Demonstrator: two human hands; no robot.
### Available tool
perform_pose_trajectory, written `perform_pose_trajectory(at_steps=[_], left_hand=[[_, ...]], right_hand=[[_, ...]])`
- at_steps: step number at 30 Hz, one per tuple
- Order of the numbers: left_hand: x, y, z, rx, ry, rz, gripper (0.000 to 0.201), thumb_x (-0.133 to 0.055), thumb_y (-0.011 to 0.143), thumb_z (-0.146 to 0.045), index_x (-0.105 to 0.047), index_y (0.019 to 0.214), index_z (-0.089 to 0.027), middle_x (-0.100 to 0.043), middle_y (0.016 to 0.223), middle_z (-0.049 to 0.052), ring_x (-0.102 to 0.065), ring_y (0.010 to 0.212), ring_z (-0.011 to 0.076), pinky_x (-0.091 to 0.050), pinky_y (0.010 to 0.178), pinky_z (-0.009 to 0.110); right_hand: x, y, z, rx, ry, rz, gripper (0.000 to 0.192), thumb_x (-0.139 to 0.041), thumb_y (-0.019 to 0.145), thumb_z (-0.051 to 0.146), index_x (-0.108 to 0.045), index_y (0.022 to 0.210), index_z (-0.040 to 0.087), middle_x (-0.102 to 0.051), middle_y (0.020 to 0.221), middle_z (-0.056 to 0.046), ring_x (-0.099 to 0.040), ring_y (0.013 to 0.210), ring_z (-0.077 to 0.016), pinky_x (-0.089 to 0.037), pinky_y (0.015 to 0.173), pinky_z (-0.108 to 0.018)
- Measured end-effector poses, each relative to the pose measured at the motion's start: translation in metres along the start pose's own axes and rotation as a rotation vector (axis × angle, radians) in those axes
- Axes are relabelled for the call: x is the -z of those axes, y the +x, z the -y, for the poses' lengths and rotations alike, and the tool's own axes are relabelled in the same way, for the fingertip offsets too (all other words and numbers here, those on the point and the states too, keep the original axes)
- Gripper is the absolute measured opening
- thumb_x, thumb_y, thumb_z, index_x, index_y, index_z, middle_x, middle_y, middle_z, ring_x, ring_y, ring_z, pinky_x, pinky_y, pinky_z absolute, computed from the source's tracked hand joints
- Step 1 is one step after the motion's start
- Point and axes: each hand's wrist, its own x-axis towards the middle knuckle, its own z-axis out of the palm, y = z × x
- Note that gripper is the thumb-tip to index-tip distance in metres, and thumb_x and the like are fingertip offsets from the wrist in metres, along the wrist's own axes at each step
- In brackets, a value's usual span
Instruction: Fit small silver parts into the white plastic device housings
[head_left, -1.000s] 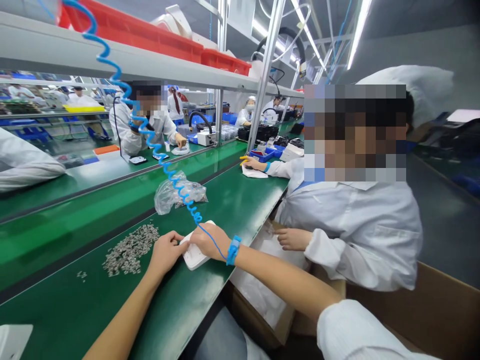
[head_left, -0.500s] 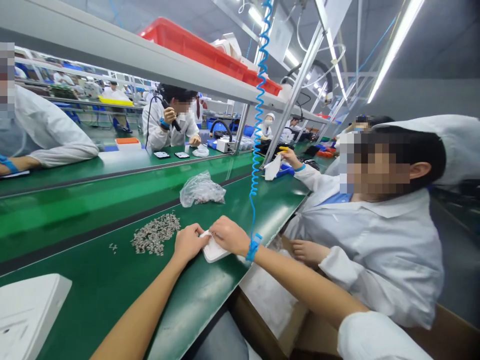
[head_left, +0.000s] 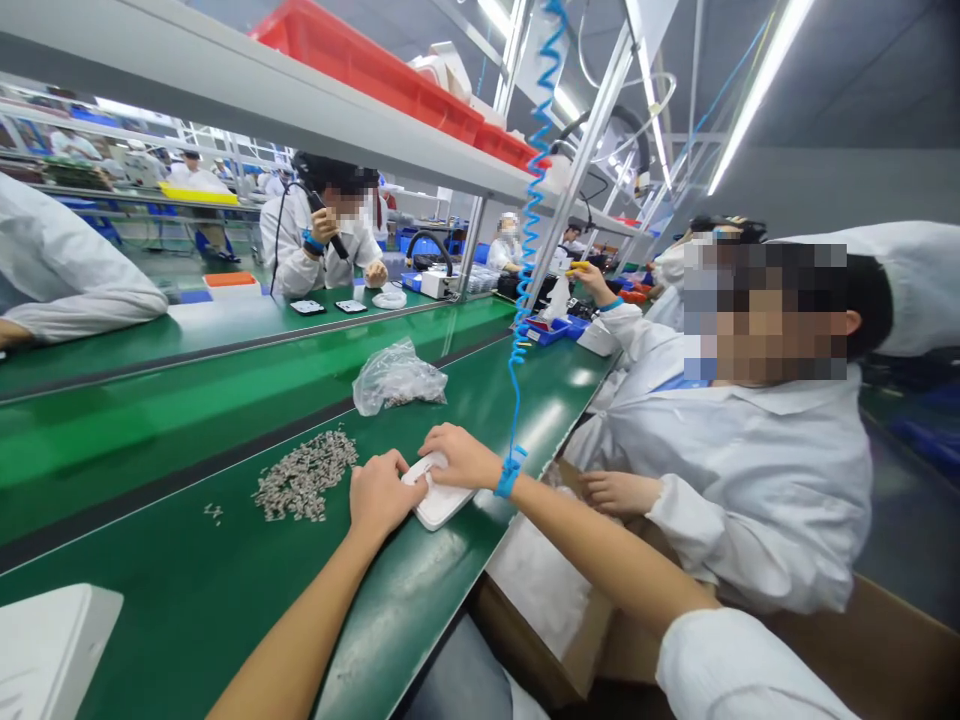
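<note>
Both hands [head_left: 420, 480] pressed flat on white casing [head_left: 442, 503]

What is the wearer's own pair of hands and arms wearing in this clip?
Both hands are bare, without gloves. The left hand has a bare forearm with no sleeve in view. The right hand wears a blue wrist strap, from which a coiled blue cable runs upward. A white sleeve covers the right upper arm.
</note>
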Motion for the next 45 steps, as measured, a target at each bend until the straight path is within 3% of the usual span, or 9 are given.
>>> perform_pose_trajectory(at_steps=[8, 12, 16, 23, 32, 37, 40, 43, 45], left_hand=[[-0.009, -0.006, 0.000, -0.159, 0.203, -0.089, 0.024, -0.059, 0.082, -0.041, -0.062, 0.073, -0.019, -0.065, 0.077, 0.011, -0.062, 0.089, 0.0298, -0.036, 0.075, 0.038], [-0.006, -0.005, 0.003, -0.090, -0.012, -0.069, 0.016, -0.064, 0.078, -0.035, -0.063, 0.074, -0.020, -0.066, 0.078, 0.006, -0.061, 0.085, 0.0234, -0.040, 0.076, 0.034], [-0.005, -0.001, 0.009, 0.027, -0.067, -0.083, 0.012, -0.050, 0.083, -0.022, -0.061, 0.079, -0.020, -0.062, 0.071, 0.001, -0.057, 0.069, 0.0155, -0.041, 0.068, 0.027], [-0.007, -0.001, 0.007, -0.015, -0.055, -0.084, 0.015, -0.057, 0.075, -0.022, -0.050, 0.061, -0.021, -0.060, 0.065, 0.001, -0.056, 0.072, 0.0179, -0.037, 0.068, 0.030], [-0.006, 0.000, 0.006, -0.052, -0.019, -0.067, 0.019, -0.054, 0.077, -0.023, -0.046, 0.061, -0.022, -0.058, 0.065, 0.002, -0.055, 0.071, 0.0202, -0.030, 0.066, 0.032], [-0.003, 0.000, 0.005, -0.069, 0.016, -0.038, 0.027, -0.060, 0.077, -0.034, -0.041, 0.061, -0.023, -0.054, 0.063, 0.001, -0.055, 0.071, 0.0214, -0.030, 0.067, 0.033], [-0.002, -0.003, 0.002, -0.065, 0.048, -0.009, 0.026, -0.062, 0.075, -0.036, -0.042, 0.065, -0.023, -0.056, 0.067, 0.000, -0.057, 0.075, 0.0215, -0.031, 0.068, 0.033], [-0.001, -0.004, -0.001, -0.052, 0.081, -0.003, 0.022, -0.062, 0.074, -0.036, -0.046, 0.072, -0.023, -0.059, 0.073, 0.000, -0.058, 0.080, 0.0229, -0.033, 0.072, 0.034], [-0.001, -0.005, -0.001, -0.049, 0.106, 0.008, 0.021, -0.063, 0.074, -0.037, -0.048, 0.078, -0.023, -0.060, 0.078, 0.001, -0.058, 0.085, 0.0243, -0.034, 0.075, 0.035]], right_hand=[[-0.003, -0.005, 0.001, 0.014, -0.020, -0.042, 0.028, -0.074, 0.076, 0.018, -0.076, 0.103, 0.014, -0.070, 0.106, -0.007, -0.060, 0.101, -0.0229, -0.044, 0.092, -0.034], [-0.003, -0.010, 0.000, 0.030, 0.009, -0.079, 0.032, -0.071, 0.075, 0.015, -0.074, 0.107, 0.012, -0.069, 0.107, -0.009, -0.059, 0.102, -0.0232, -0.045, 0.095, -0.036], [-0.002, -0.016, 0.001, 0.041, 0.038, -0.098, 0.042, -0.072, 0.072, 0.017, -0.072, 0.114, 0.013, -0.067, 0.113, -0.009, -0.057, 0.107, -0.0254, -0.046, 0.097, -0.039], [-0.002, -0.015, 0.005, 0.047, 0.013, -0.114, 0.032, -0.071, 0.074, 0.018, -0.073, 0.106, 0.012, -0.069, 0.107, -0.009, -0.057, 0.102, -0.0253, -0.045, 0.094, -0.037], [0.000, -0.013, 0.002, 0.072, -0.025, -0.080, 0.035, -0.076, 0.074, 0.024, -0.072, 0.107, 0.015, -0.068, 0.108, -0.007, -0.057, 0.103, -0.0242, -0.043, 0.092, -0.036], [-0.003, -0.011, 0.005, 0.075, -0.044, -0.093, 0.032, -0.077, 0.074, 0.025, -0.072, 0.104, 0.015, -0.069, 0.105, -0.006, -0.058, 0.102, -0.0234, -0.044, 0.089, -0.035], [-0.007, -0.011, 0.006, 0.081, -0.014, -0.127, 0.032, -0.079, 0.072, 0.025, -0.072, 0.101, 0.015, -0.069, 0.102, -0.007, -0.059, 0.099, -0.0243, -0.046, 0.088, -0.037], [-0.005, -0.011, -0.007, 0.163, 0.175, -0.230, 0.034, -0.078, 0.073, 0.027, -0.072, 0.105, 0.016, -0.069, 0.106, -0.008, -0.060, 0.103, -0.0246, -0.048, 0.093, -0.038], [-0.001, -0.010, -0.029, 0.058, 0.305, -0.375, 0.029, -0.068, 0.083, 0.030, -0.070, 0.110, 0.019, -0.069, 0.111, -0.006, -0.061, 0.106, -0.0218, -0.048, 0.095, -0.035]])
